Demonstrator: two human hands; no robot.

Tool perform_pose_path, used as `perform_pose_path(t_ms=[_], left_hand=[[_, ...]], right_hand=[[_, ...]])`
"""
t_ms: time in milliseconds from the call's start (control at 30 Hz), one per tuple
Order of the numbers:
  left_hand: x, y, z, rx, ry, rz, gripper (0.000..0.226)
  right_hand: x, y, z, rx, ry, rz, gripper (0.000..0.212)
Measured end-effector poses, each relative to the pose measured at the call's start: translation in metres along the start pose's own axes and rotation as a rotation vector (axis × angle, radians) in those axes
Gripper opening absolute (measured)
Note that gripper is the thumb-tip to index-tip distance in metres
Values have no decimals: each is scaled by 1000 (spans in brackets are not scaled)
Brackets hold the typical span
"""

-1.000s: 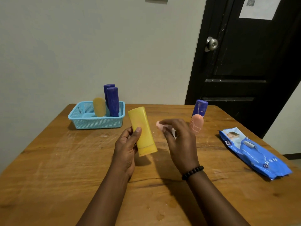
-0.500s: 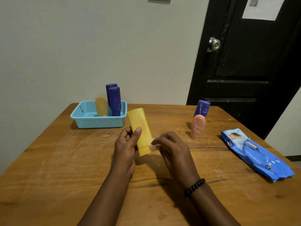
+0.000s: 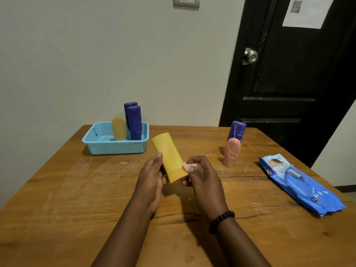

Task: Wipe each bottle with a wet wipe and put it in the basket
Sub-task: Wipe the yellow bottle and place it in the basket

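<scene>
While left hand (image 3: 152, 182) grips tilted yellow bottle (image 3: 169, 157), right hand (image 3: 202, 180) pinches wet wipe (image 3: 187, 166) against it.

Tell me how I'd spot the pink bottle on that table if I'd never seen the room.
Start at the black door on the right and drop to the wooden table in front of it. Left of the blue wipes pack, two bottles stand close together. The pink bottle is the nearer, shorter one, tapering toward its base; the purple bottle behind it is taller and straight-sided.
</scene>
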State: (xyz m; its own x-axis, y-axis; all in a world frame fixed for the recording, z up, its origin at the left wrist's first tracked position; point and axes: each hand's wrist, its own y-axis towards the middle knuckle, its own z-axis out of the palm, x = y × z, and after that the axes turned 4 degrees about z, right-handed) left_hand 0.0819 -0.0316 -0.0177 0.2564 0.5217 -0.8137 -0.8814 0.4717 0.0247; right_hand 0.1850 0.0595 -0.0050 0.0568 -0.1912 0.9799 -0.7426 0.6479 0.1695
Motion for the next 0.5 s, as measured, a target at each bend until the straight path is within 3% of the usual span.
perform_pose_path(t_ms=[267, 400, 500], left_hand=[[-8, -8, 4, 268, -319, -146, 39], [-7, -8, 2, 256, -365, -129, 42], [-6, -8, 3, 235, -311, -83, 46]], right_hand=[[3, 1, -8, -18, -5, -32, 5], [1, 2, -11, -6, -113, -85, 11], [3, 9, -13, -89, -249, -225, 12]])
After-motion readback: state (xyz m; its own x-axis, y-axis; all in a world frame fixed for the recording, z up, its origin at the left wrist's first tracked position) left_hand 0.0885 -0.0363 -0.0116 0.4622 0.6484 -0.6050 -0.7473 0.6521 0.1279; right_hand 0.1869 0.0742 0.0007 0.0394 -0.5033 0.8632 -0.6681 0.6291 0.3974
